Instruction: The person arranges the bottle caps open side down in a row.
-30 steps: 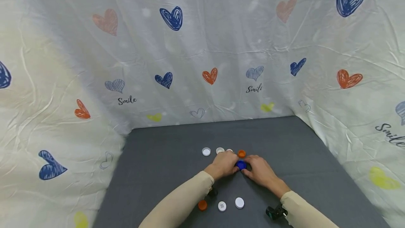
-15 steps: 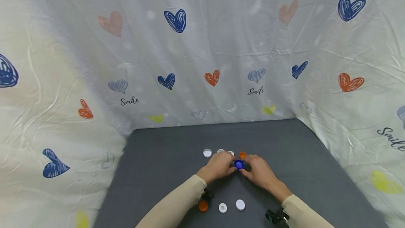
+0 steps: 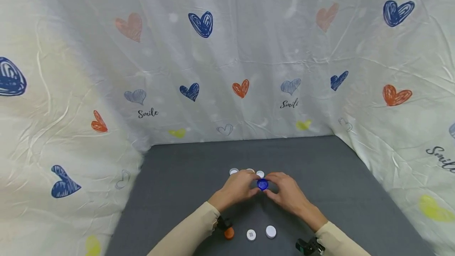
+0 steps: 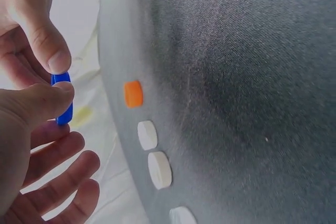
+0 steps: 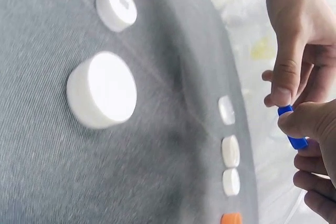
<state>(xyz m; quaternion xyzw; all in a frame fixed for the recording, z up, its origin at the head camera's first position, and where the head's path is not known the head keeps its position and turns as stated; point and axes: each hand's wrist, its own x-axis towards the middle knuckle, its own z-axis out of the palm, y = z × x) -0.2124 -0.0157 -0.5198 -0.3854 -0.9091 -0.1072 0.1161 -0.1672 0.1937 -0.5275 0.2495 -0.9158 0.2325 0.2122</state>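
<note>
A small blue bottle cap (image 3: 262,184) is held above the dark cloth, between both hands. My left hand (image 3: 236,187) pinches one side of it with thumb and finger; the other fingers spread loosely in the left wrist view. From the opposite side my right hand (image 3: 289,192) also pinches the blue cap, its thumb meeting the edge. In the left wrist view an orange cap (image 4: 133,94) lies on the cloth beyond the hands, in line with white caps, one of them a white cap (image 4: 147,135). The right hand hides that orange cap in the head view.
Nearer the body lie an orange cap (image 3: 229,233), a white cap with a square mark (image 3: 251,235) and a taller white cap (image 3: 271,232). The grey table cloth (image 3: 192,169) ends at a heart-printed white curtain (image 3: 220,106).
Both hands have moved left and a little up with the blue cap between them. The far orange cap has slipped out of sight behind the right hand in the head view.
</note>
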